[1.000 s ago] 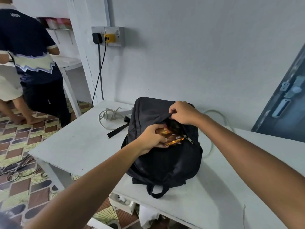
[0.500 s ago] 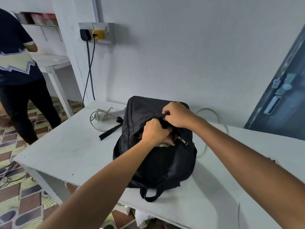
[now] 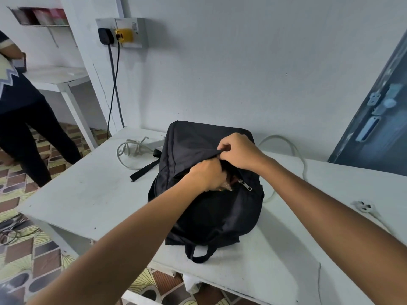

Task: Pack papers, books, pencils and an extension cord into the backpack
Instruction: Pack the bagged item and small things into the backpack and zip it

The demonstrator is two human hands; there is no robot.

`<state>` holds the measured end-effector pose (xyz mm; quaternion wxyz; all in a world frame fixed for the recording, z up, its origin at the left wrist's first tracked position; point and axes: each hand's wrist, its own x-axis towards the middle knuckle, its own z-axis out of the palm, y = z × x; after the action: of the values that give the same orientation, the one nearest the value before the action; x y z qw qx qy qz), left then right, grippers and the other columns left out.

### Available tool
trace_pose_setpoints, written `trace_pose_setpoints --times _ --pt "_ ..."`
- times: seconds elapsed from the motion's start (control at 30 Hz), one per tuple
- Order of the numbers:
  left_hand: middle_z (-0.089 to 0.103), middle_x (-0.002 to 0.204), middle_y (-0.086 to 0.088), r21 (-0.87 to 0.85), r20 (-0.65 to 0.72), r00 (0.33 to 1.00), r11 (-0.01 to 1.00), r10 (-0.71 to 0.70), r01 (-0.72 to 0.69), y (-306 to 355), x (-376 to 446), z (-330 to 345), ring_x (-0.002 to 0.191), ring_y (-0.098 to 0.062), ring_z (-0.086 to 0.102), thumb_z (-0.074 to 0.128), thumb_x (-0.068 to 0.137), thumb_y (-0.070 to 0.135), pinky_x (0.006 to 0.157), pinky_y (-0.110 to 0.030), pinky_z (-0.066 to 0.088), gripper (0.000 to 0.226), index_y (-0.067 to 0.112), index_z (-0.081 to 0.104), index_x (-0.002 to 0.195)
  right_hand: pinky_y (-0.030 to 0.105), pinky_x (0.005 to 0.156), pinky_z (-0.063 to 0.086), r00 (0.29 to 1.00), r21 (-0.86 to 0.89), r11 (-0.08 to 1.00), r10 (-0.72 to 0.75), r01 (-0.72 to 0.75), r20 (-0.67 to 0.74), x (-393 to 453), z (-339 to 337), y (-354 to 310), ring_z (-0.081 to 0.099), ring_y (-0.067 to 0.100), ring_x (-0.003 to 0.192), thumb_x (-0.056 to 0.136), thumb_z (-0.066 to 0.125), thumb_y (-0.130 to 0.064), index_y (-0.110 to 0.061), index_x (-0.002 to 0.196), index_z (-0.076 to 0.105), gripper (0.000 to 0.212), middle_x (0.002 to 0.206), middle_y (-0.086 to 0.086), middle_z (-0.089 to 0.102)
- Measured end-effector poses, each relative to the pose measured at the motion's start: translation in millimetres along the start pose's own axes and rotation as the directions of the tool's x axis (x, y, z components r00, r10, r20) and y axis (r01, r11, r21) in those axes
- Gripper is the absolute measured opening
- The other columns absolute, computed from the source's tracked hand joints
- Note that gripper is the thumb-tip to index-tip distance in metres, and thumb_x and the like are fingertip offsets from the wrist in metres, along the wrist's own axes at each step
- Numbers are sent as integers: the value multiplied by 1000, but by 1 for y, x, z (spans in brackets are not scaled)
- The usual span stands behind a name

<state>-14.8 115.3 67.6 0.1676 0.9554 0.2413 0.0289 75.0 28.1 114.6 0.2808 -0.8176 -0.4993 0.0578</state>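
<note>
hands on black backpack (image 3: pixel 204 208): left (image 3: pixel 207 175) gripping pencil packet (image 3: pixel 225 186), right (image 3: pixel 239 150) pinching flap; no legible writing

A second person (image 3: pixel 19 111) in dark clothes is standing at the far left beside a white side table (image 3: pixel 59 79). A black plug (image 3: pixel 105 36) and a yellow plug (image 3: pixel 123 35) are sitting in the wall socket (image 3: pixel 132 33), their cables hanging down. A blue-grey door (image 3: pixel 378 119) is leaning at right.

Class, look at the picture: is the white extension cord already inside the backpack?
No: the white extension cord lies on the table beside and behind the black backpack, outside it.
</note>
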Motion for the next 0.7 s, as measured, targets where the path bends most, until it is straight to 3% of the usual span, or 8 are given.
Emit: trace_pose_setpoints --times 0.2,0.37,0.47,0.53,0.63,0.7 --pt "66 103 -9 345 -271 913 917 304 -203 -8 -36 22 85 -36 63 37 99 26 60 -35 35 26 10 52 113 29 73 51 999 127 992 27 -21 -46 -7 4 10 65 15 78 78 75 -12 -10 79 72 3 79 1 70" --pt "65 108 -10 431 -152 963 892 224 -139 -13 -24 22 92 -36 63 38 98 29 62 -33 32 28 12 55 112 26 72 50 998 128 992 4 4 -63 -9 11 9 63 12 75 79 74 -12 -11 79 72 2 75 -4 68" --pt "67 95 -8 327 -230 918 914 324 -241 -9 -28 27 82 -36 64 44 92 25 59 -34 36 22 12 60 99 24 71 50 998 157 988 10 -2 -54 -14 12 15 64 11 77 79 74 -14 -12 80 72 3 77 -4 69" --pt "68 92 -5 225 -209 910 923 358 -312 -9 -32 38 81 -32 63 45 87 25 62 -37 47 23 13 64 93 23 69 50 998 180 983 36 -25 -58 -19 12 21 64 10 77 80 74 -17 -14 80 71 5 78 -4 69" --pt "67 102 -8 93 -54 969 967 243 -237 -11 -36 56 91 -31 62 49 87 23 73 -39 52 27 15 64 107 21 68 49 995 201 978 67 -51 -77 -30 16 29 64 9 76 80 73 -19 -13 79 70 6 79 -3 69" --pt "67 105 -6 13 -49 981 982 187 -186 -14 -38 67 94 -30 62 51 87 23 74 -35 50 33 20 62 118 12 64 45 991 217 973 98 -76 -94 -38 18 34 62 4 74 81 73 -19 -14 82 70 6 80 -4 69"
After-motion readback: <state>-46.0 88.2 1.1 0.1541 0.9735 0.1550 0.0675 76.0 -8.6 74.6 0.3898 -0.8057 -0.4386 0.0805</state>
